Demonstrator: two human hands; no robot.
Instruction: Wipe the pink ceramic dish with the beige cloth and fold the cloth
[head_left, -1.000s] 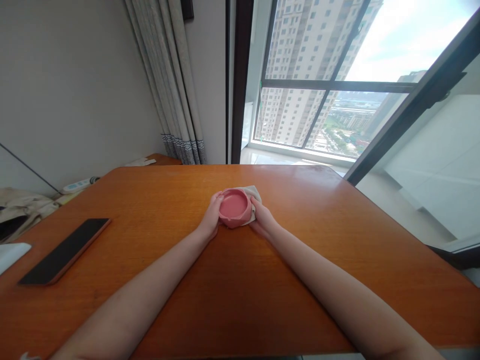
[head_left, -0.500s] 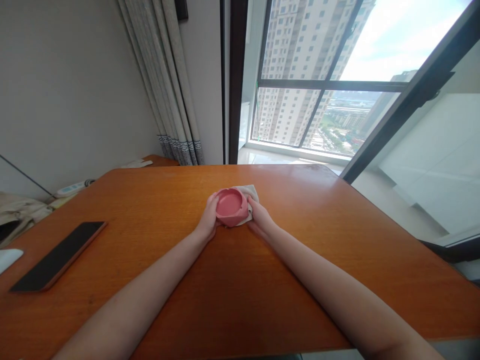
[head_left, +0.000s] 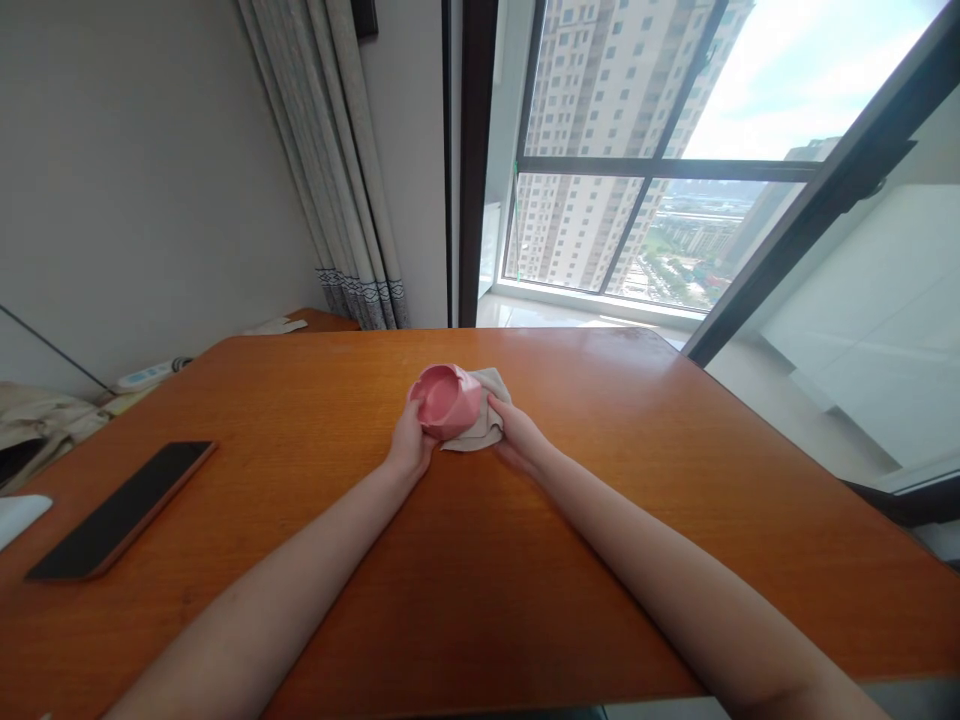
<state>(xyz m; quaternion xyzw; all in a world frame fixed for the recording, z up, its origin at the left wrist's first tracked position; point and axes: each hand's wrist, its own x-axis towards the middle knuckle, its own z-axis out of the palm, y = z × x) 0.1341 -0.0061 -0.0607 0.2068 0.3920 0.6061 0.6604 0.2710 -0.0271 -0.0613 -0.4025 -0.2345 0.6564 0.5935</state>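
Note:
A pink, faceted ashtray [head_left: 438, 402] with a round hollow and notches in its rim is tilted toward the left, above the middle of the wooden table. My left hand [head_left: 409, 437] is closed on its left side, thumb over the rim. Against the ashtray's right and lower side lies a light grey cloth [head_left: 491, 398]. My right hand [head_left: 517, 430] pinches this cloth at its right edge, thumb on top; the fingers underneath are mostly hidden.
The brown wooden table [head_left: 480, 600] spreads out on all sides of my hands. A flat black-topped slab [head_left: 124, 510] lies at the left, with a white object [head_left: 21, 518] beside it at the frame edge. Beyond the far edge are a curtain [head_left: 337, 180] and a window [head_left: 645, 170].
The ashtray has shifted left and tipped to the left, away from my right hand, with my left hand moving along. More of the cloth now shows between them.

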